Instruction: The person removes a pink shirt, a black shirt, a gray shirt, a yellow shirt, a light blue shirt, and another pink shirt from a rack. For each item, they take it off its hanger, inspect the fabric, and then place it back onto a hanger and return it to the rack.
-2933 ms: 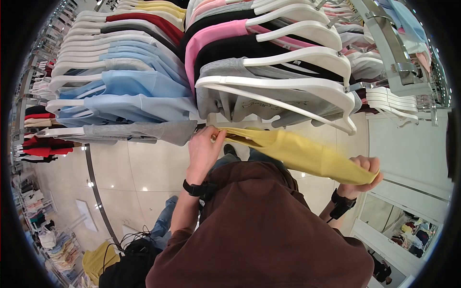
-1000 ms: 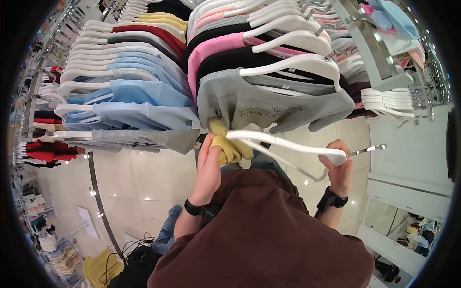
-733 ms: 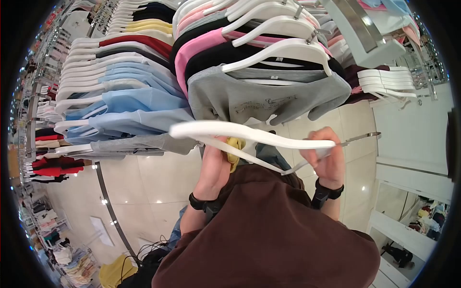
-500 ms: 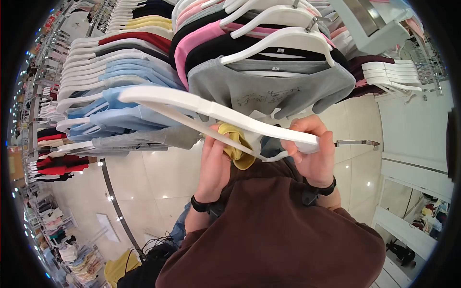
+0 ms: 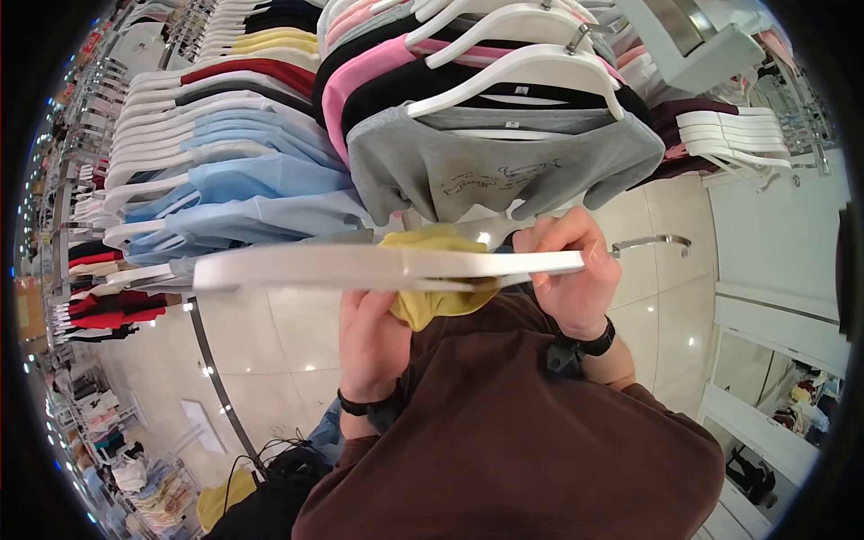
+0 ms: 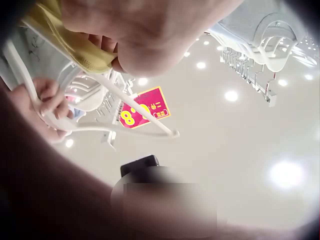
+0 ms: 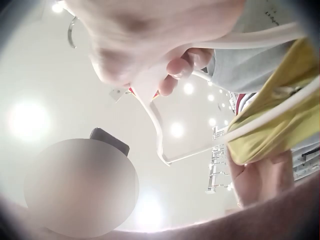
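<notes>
A white hanger (image 5: pixel 333 268) lies nearly level across the head view, its metal hook pointing right. The right hand (image 5: pixel 576 270) grips it at the hook end, fingers curled round the white plastic; the right wrist view shows this hand (image 7: pixel 160 40) from below. Bunched behind the hanger is a yellow garment (image 5: pixel 418 310), held by the left hand (image 5: pixel 373 337) with its fingers partly hidden. In the left wrist view, that hand (image 6: pixel 145 35) is curled at the yellow cloth (image 6: pixel 85 50). The hanger's lower bar (image 7: pixel 275 115) crosses in front of the cloth in the right wrist view.
Beyond the hands hang a grey printed top (image 5: pixel 504 166) and, to the left, light blue garments (image 5: pixel 243 180) on white hangers. Spare white hangers (image 5: pixel 733 135) hang at the right below a metal rack end (image 5: pixel 688 45). A black bag (image 5: pixel 270 495) is at lower left.
The stretched yellow garment has been bunched into the left hand. The right hand came to hold the hanger, brought it leftward over the cloth, and its far end has since dropped.
</notes>
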`<control>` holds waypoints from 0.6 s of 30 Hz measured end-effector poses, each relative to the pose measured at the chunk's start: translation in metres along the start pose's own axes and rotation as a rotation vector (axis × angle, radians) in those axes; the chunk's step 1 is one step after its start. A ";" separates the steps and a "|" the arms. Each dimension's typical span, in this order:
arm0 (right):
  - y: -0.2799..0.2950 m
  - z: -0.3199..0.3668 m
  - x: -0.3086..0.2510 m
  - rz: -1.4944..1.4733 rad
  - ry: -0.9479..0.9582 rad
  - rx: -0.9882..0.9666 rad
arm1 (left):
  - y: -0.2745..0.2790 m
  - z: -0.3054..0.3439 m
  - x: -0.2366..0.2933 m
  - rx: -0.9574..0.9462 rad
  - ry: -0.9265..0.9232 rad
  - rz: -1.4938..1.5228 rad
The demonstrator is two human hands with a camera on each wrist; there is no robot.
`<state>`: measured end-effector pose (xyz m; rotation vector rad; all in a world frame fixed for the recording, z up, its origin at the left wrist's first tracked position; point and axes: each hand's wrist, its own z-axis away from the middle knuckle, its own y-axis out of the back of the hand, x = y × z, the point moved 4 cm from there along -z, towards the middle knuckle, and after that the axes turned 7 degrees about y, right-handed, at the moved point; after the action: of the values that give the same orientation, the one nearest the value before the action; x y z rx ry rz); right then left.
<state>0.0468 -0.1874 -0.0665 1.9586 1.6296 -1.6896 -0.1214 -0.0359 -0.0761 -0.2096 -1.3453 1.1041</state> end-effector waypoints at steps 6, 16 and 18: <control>-0.004 -0.009 -0.004 -0.141 0.044 0.020 | -0.016 0.006 0.004 -0.047 0.010 0.032; 0.040 0.022 0.060 0.099 -0.393 -0.190 | 0.012 0.016 0.028 -0.045 -0.132 0.146; 0.047 0.027 0.070 0.148 -0.442 -0.217 | 0.015 0.016 0.030 0.050 -0.127 0.131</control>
<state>0.0507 -0.1806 -0.1552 1.4386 1.4000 -1.6566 -0.1477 -0.0137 -0.0620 -0.1961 -1.4308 1.2770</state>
